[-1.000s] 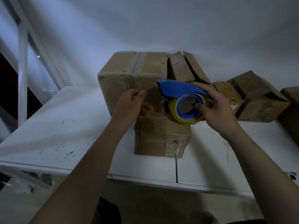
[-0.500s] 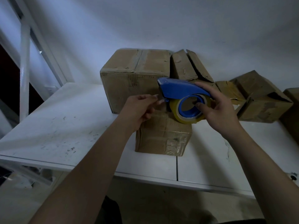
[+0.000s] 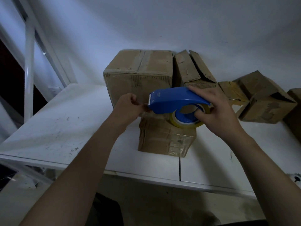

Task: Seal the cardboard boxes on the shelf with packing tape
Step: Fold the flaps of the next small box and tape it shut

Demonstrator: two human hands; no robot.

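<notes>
A small brown cardboard box (image 3: 166,139) sits near the front edge of the white metal shelf (image 3: 65,128). Behind it, against the white wall (image 3: 162,22), stands a large brown cardboard box (image 3: 138,75). To that box's right, and touching it, is a brown cardboard box with raised flaps (image 3: 192,70). Farther right lies a tilted brown cardboard box (image 3: 263,101), and another brown box (image 3: 294,98) is at the right edge. A white metal upright (image 3: 29,75) rises at the shelf's left.

Above the small box, the right hand (image 3: 218,115) holds a blue plastic tape dispenser (image 3: 172,98). A yellowish roll of packing tape (image 3: 185,124) sits in the dispenser's underside. The left hand (image 3: 128,106) is at its left end, its fingers (image 3: 138,103) pinching there.
</notes>
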